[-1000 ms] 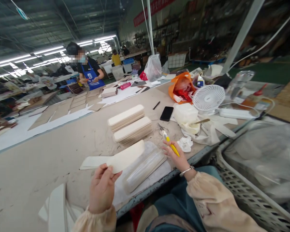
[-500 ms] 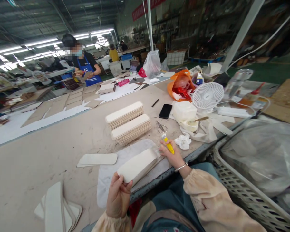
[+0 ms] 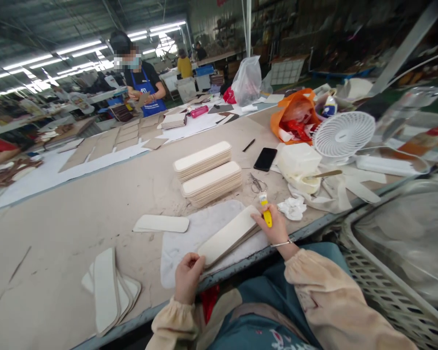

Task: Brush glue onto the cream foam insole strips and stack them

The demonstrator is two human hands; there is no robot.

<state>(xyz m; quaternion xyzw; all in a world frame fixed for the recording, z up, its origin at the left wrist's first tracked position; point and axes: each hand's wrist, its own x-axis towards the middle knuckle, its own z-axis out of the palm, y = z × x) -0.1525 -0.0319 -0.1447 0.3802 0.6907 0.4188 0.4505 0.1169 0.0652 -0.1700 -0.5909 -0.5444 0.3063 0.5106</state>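
Observation:
A long pale strip with rounded ends lies on similar strips over a white sheet at the table's near edge. At its near-left end is my left hand, fingers curled closed at the corner. My right hand is closed around a short yellow-handled tool with a pale tip, its fingertips touching the strip's far-right end. The tool's exact kind is unclear. Two neat stacks of strips stand beyond the sheet. Loose strips lie left of it, and a fanned pile lies nearer me.
Scissors, a black phone, crumpled tissue and a white tub sit to the right. Behind them are a white fan and an orange bag. A plastic basket stands at my right. Across the table, a person handles a brown piece.
The strip, curved up and held by my left hand before, now lies flatter. My right fingers have come onto its far end, still with the yellow-handled tool. The view has shifted left.

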